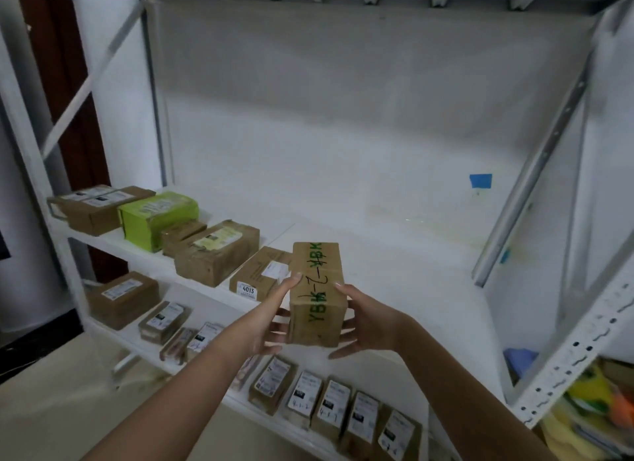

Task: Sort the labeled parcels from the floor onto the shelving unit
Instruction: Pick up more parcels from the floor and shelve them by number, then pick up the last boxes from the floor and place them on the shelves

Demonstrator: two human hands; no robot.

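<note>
Head view, straight into the white shelving unit (394,254). Holding a brown parcel (317,289) at the front edge of the upper shelf, green "YBK" scrawled along the top and down the near end. Gripped from both sides: left hand (267,323) against the parcel's left face, thumb up on the top edge, fingers spread lower down the side; right hand (368,323) mirrored on the parcel's right face, thumb on top, fingers reaching round under the near corner. Can't tell whether sitting on the shelf board or hovering just above it, tbh.

Just left of the parcel, touching or close to it: flat carton (260,275) with a "4013" sticker. Further left of the parcel, all in a row: taped-up brown box (216,253), small brown box (182,230), lime-green box (157,216), then a long brown box (99,208) at the far end.

Up and to the right of the parcel, on the back panel: blue tape patch (480,180).

Below the parcel, on the lower shelf: small labelled packets (332,405) standing side by side, handwriting on the labels too blurry to read. Lower left of the parcel: bigger brown box (121,299) with a few more packets beside it. Far lower right of the parcel, past the shelf post: pile of yellow and orange stuff (590,392), blurred.
</note>
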